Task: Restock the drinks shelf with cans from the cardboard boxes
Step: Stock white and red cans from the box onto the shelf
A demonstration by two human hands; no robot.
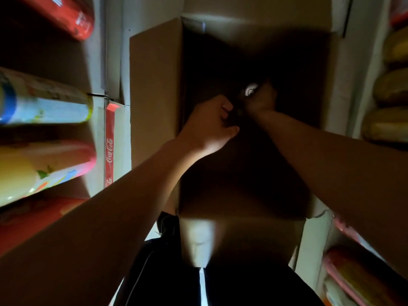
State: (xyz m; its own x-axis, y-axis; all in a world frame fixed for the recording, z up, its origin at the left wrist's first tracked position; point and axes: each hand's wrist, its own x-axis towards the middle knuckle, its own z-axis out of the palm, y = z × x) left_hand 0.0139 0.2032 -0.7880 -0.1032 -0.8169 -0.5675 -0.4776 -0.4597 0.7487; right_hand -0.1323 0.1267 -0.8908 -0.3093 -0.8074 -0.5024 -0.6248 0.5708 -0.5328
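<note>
Left hand point(212, 124) clenched, contents unclear | right hand point(261, 100) grasping can point(250, 92) | inside dark cardboard box point(154, 85)

- Both hands are reaching into the dark cardboard box point(154, 85).
- The right hand point(261, 99) is gripping a can point(250, 92).
- The left hand point(212, 124) is curling beside it.

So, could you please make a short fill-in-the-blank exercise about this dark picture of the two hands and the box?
1. Both hands reach down into the open brown ____ box.
2. The right hand grips a can with a shiny ____ top.
3. The red strip with white Coca-Cola lettering lies to the ____ of the box.
4. The left hand has its fingers ____ in the dark.

Missing words: cardboard; silver; left; curled
</note>
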